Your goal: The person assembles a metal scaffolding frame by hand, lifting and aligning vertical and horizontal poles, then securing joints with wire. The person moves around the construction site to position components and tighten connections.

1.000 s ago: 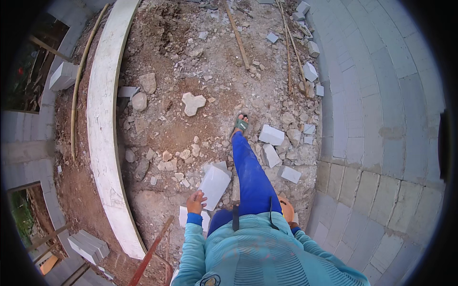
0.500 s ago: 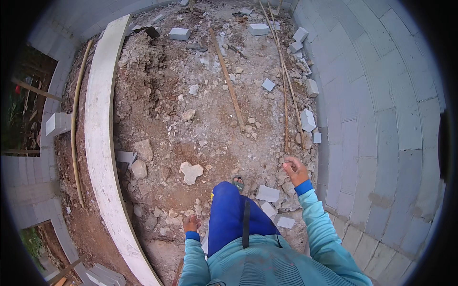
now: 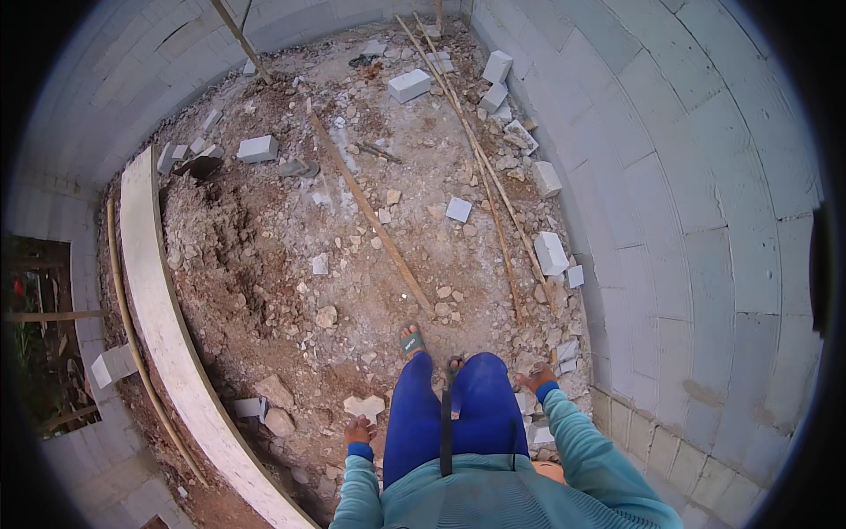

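My left hand (image 3: 359, 430) hangs beside my left thigh, its fingers loose and apart, holding nothing I can see. Just beyond it on the ground lies a pale, lobed stone (image 3: 363, 406). Out by my right knee is my right hand (image 3: 536, 378), fingers loosely bent and apart, with nothing visible in it. Pale broken block pieces (image 3: 566, 353) lie on the rubble near that hand. Both hands appear clear of the things around them. My left foot, in a green sandal (image 3: 411, 342), is ahead of my right one.
Rubble and reddish soil (image 3: 291, 238) cover the floor. A long pale board (image 3: 154, 247) and a pole (image 3: 130, 326) run along the left. Ahead lie a wooden strip (image 3: 370, 212), two thin poles (image 3: 480, 159) and loose blocks (image 3: 410, 85). A grey block wall (image 3: 679, 220) rises on the right.
I have stepped forward, and my left foot has come into view. My right hand has dropped lower and closer to my leg. The board and stones have shifted down in view.
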Available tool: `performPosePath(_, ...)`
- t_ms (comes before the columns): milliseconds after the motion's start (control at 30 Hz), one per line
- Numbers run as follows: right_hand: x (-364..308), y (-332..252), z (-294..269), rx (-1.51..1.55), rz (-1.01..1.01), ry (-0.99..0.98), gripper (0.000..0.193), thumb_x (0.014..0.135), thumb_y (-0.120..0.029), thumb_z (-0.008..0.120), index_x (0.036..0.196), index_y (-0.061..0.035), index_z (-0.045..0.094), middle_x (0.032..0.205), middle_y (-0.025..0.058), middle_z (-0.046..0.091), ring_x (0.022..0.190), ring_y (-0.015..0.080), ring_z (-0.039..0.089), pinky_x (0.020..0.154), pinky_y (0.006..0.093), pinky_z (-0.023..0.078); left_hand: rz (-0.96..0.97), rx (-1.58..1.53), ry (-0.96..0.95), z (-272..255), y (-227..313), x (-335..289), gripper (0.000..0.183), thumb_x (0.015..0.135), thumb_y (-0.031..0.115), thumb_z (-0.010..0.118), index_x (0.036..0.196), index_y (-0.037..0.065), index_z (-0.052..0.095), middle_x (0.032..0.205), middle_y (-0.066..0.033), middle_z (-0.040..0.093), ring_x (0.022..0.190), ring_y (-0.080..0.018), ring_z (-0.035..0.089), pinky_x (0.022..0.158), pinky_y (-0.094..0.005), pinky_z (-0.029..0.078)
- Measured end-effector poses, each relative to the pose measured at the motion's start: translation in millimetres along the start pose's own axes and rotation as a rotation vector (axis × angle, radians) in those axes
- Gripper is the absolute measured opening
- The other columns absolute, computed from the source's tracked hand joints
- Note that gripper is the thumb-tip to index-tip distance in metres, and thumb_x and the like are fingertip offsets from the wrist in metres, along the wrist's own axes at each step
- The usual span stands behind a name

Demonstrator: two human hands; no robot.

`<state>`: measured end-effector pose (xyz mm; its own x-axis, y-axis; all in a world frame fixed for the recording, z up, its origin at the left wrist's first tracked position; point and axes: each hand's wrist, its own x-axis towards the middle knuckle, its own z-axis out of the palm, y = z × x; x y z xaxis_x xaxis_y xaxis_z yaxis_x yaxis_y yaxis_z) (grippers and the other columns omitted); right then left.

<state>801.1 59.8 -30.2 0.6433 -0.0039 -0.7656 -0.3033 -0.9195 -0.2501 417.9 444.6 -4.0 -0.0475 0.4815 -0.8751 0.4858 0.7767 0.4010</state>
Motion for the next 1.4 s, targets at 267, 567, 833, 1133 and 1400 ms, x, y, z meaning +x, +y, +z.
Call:
performPosePath(267,180,-179,-33,-0.243,0.142,-0.014,0.138,0.057,-0.073,0.086,0.157,-0.0011,0.023,0.152,0.0272,0.041,0.14,0.0399,0.043,0.114,0.0437,0.041,0.26,0.247,-0.063,85,163,-4,0.037,0.098,0.033,0.067,0.116,0.001,0.065,0.099,-0.0086,0.071,0.086,-0.0202,0.072,0.061,-0.031,0.058)
performPosePath(567,480,-309,-39,-0.365,0.313,-0.038,0.15,0.059,-0.073,0.086,0.162,-0.0152,-0.008,0.163,0.0251,0.019,0.15,0.0406,0.026,0.12,0.0526,0.029,-0.22,0.692,0.064,163,147,-16,0.041,0.099,0.031,0.062,0.124,-0.002,0.062,0.106,-0.0141,0.071,0.091,-0.0247,0.074,0.068,-0.0344,0.062)
performPosePath(833,655,-310,-17,-0.528,0.169,0.073,0.148,0.066,-0.069,0.084,0.16,-0.014,-0.017,0.164,0.029,0.011,0.15,0.0464,0.021,0.12,0.0543,0.025,-0.323,0.591,0.189,250,182,-22,0.039,0.097,0.026,0.059,0.126,0.001,0.064,0.108,-0.0165,0.07,0.092,-0.0261,0.069,0.075,-0.04,0.058)
performPosePath(1133,697,-278,8,-0.549,0.17,0.162,0.127,0.078,-0.038,0.086,0.162,-0.0129,-0.006,0.152,0.0259,0.031,0.139,0.0436,0.037,0.112,0.0504,0.035,-0.199,0.809,0.019,231,213,-10,0.041,0.102,0.021,0.052,0.138,0.003,0.056,0.128,-0.0137,0.067,0.106,-0.0231,0.069,0.084,-0.0386,0.058)
performPosePath(1400,691,-265,-29,-0.451,0.013,0.105,0.067,0.082,-0.022,0.077,0.14,-0.0059,0.05,0.133,0.0232,0.053,0.123,0.038,0.054,0.1,0.0493,0.046,-0.384,0.604,0.094,254,236,4,0.042,0.103,0.022,0.054,0.14,0.003,0.055,0.125,-0.0137,0.067,0.106,-0.023,0.068,0.082,-0.0366,0.058)
